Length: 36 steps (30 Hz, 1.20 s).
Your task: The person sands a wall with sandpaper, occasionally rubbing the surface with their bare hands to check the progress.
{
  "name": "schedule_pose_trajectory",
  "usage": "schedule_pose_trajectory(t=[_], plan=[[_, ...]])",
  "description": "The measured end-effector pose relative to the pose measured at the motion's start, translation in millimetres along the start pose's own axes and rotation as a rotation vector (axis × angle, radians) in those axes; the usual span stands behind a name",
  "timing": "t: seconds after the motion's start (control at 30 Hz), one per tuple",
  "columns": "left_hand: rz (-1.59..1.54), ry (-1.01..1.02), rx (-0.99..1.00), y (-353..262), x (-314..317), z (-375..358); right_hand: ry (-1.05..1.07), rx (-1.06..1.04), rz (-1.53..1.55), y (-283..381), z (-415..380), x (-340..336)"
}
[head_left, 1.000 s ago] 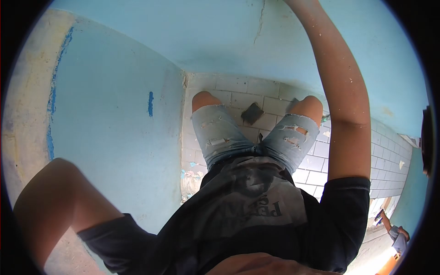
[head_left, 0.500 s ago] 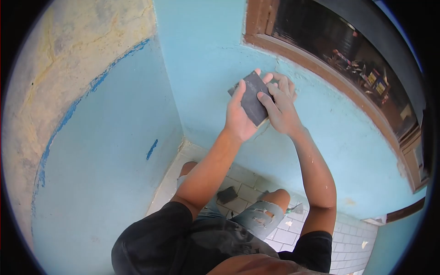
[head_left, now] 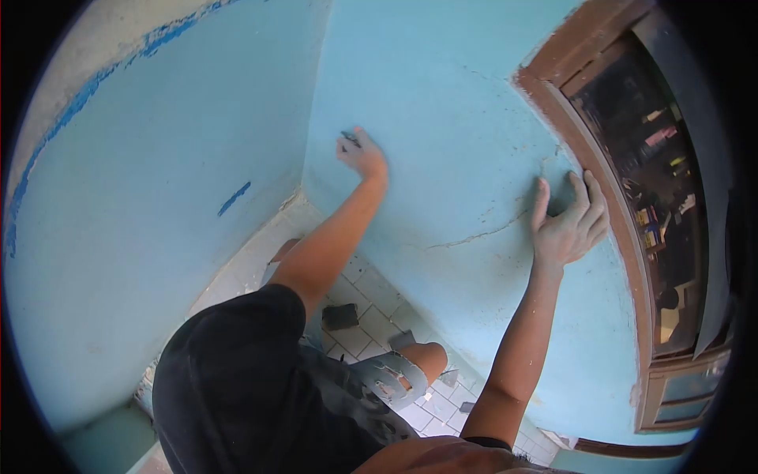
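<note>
My left hand is at the light blue wall, close to the corner, its fingers curled. Between them shows a small dark edge of what looks like the sandpaper; the rest is hidden by the hand. Farther right, my right hand is spread against the wall beside the brown window frame, holding nothing. A crack runs across the wall between the two hands.
On the tiled floor by my legs lie a dark flat piece and a grey piece. A scraper blade lies beyond my knee. The side wall meets this one at the left.
Both hands were together on the dark sandpaper. They have parted: my left hand moved left to the wall near the corner, my right let go and went right toward the window frame.
</note>
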<state>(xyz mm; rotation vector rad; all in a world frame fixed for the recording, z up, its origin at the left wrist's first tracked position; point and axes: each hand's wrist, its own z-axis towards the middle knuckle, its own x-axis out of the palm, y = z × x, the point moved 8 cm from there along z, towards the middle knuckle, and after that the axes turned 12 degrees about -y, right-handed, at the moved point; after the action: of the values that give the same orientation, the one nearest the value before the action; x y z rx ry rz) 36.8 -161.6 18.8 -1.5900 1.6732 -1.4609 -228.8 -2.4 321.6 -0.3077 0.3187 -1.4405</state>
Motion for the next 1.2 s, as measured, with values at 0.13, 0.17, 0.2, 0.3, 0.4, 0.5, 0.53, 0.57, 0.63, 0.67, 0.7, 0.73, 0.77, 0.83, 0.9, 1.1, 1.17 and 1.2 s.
schedule_pose_trajectory(t=[0.13,0.17,0.2,0.3,0.4,0.5,0.53,0.57,0.63,0.67,0.7,0.73,0.77,0.83,0.9,1.1,1.17,1.2], plan=[[0.141,0.198,0.509,2,13,-97,-0.060,-0.028,-0.064,-4,-3,1],[0.149,0.193,0.507,2,9,-102,-0.073,-0.035,-0.076,-5,-4,1],[0.144,0.237,0.574,-5,8,-111,-0.076,-0.051,-0.077,-6,-6,2],[0.096,0.088,0.417,4,7,-61,-0.080,-0.038,-0.052,-5,-6,1],[0.070,-0.029,0.097,10,4,-19,-0.081,-0.012,-0.079,-7,-9,6],[0.150,0.061,0.196,9,2,-58,-0.101,0.039,-0.097,-6,-9,7],[0.226,0.186,0.394,-4,13,-78,-0.095,0.040,-0.084,-6,-8,8],[0.223,0.189,0.394,-8,17,-73,-0.075,0.038,-0.069,-6,-10,7],[0.132,0.042,0.200,-11,15,-44,-0.058,0.024,-0.060,-6,-10,6],[0.129,-0.080,0.115,-2,11,-11,-0.050,0.024,-0.049,-7,-9,6],[0.131,-0.074,0.102,-4,8,-3,-0.043,0.014,-0.056,-7,-9,6],[0.155,-0.115,-0.013,-4,0,6,-0.066,0.002,-0.081,-5,-7,6],[0.180,-0.159,-0.117,-5,-6,11,-0.093,0.000,-0.102,-2,-7,6],[0.403,-0.026,0.011,-10,-5,-22,-0.097,0.029,-0.108,-1,-9,7],[0.455,0.310,0.501,-2,4,-86,-0.113,0.060,-0.110,-2,-9,10],[0.164,0.013,0.161,34,-17,-5,-0.137,-0.006,-0.071,-3,-9,7],[0.155,-0.104,-0.151,47,-31,5,-0.152,-0.004,-0.084,-3,-10,8],[0.180,-0.075,-0.158,53,-29,1,-0.176,0.004,-0.096,-2,-10,8]])
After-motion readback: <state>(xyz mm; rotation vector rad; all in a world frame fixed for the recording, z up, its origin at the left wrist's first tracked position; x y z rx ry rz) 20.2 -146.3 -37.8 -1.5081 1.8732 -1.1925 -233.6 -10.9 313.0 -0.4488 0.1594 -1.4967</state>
